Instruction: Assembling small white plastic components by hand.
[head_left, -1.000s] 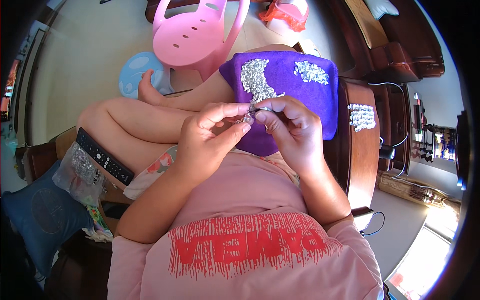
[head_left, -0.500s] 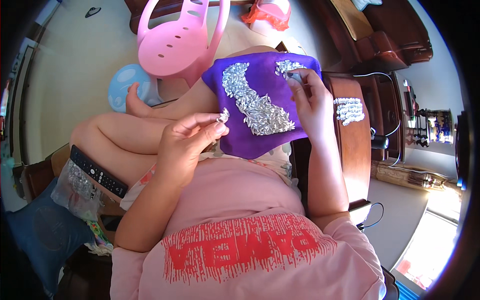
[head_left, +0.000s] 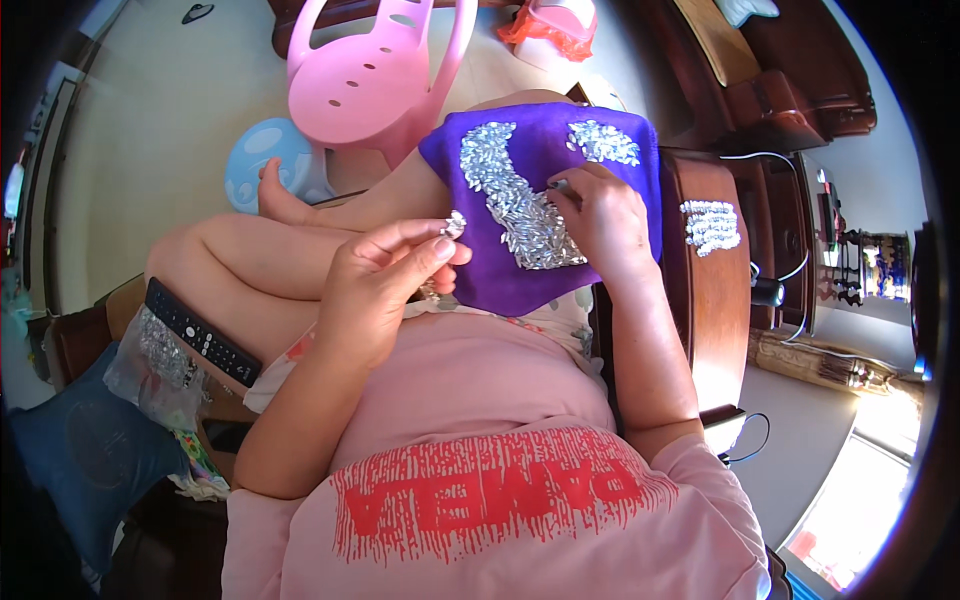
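Observation:
A purple cloth (head_left: 480, 285) lies spread over my lap. On it sit a large curved heap of silvery, seed-shaped rhinestones (head_left: 535, 238) and a smaller pile of similar rhinestones (head_left: 607, 143) toward the far right. My left hand (head_left: 385, 280), left of the cloth, pinches a small cluster of silver rhinestones (head_left: 455, 224) between thumb and forefinger. A bit of thin strand shows beneath that hand. Over the right part of the large heap is my right hand (head_left: 610, 220), its thumb and fingers closed together. What they grip, if anything, is too small to make out.
Rows of silver beaded strands (head_left: 711, 227) rest on the wooden surface (head_left: 705, 310) at right. At left lie a black remote control (head_left: 203, 332) and a clear bag of silvery pieces (head_left: 165, 360). Ahead stand a pink chair (head_left: 365, 95) and a blue stool (head_left: 268, 165).
My right hand has moved from the small far pile back and left to the large heap. My left hand still holds the cluster, nearly unmoved. The whole view has shifted slightly.

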